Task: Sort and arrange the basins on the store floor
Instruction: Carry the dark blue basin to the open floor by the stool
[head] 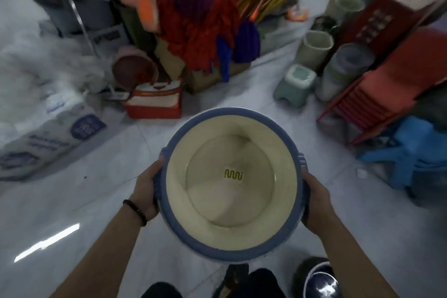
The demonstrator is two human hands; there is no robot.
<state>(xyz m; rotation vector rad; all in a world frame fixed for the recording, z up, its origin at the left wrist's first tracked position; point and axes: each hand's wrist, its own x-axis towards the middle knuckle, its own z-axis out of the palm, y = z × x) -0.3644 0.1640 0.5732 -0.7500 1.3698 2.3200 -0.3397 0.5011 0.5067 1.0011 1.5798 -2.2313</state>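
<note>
We hold a round blue-rimmed, cream-lined plastic basin above the pale tiled floor.
Our left hand and right hand grip its opposite rims, fingers curled underneath.

A basin is showing a blue rim, cream inside and a green squiggle logo; mops are hanging red and purple; a stool is showing blue.

A dark beaded bracelet circles the left wrist, just behind the fingers of the left hand. Dark trousers show below them.
</note>
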